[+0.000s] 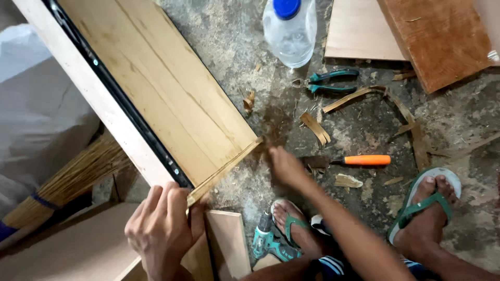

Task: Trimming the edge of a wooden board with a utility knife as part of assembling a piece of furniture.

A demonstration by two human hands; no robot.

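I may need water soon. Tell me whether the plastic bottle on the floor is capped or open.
Capped. The plastic bottle stands upright on the floor with its blue cap on top.

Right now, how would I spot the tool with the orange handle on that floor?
Start at the long wooden panel leaning across the dusty floor. Just right of its lower corner, past the right hand, lies the chisel. Its bright orange handle sets it apart from the green-handled pliers above.

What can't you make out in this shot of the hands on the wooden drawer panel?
Head view:
- Right hand: fingertips blurred; contact with the light wooden drawer panel unclear.
- Left hand: palm side hidden behind its own back.
- Teal cordless drill: partly hidden by the forearm.
- Clear plastic bottle with blue cap: top cut off.
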